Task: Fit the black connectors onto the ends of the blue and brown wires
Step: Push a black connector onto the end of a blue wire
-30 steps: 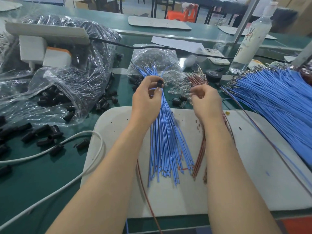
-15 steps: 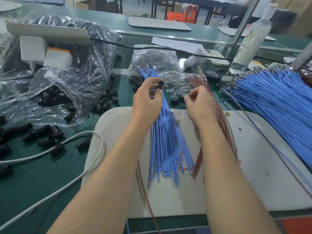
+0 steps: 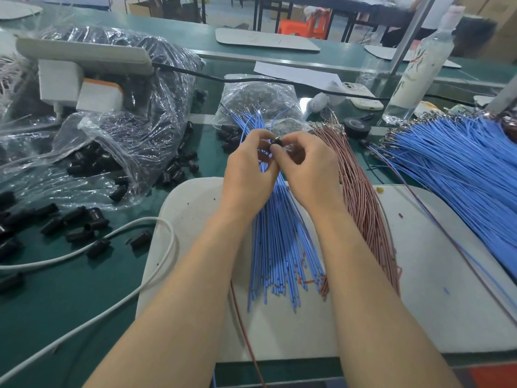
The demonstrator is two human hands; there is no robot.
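Beyond your long green workbench (image 3: 70, 298), an orange plastic stool (image 3: 305, 25) stands on pale grey floor (image 3: 232, 7) beside a dark metal-legged table (image 3: 335, 5); brown cardboard boxes (image 3: 141, 8) sit left.

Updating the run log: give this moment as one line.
left hand: pinches black connector | right hand: pinches it too | blue wires: lie beneath

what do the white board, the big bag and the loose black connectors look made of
White board: probably matte plastic; flat, rounded corners, scuffed.
Big bag: thin clear plastic film; crinkled with glossy glints.
Loose black connectors: likely moulded plastic; dull sheen.
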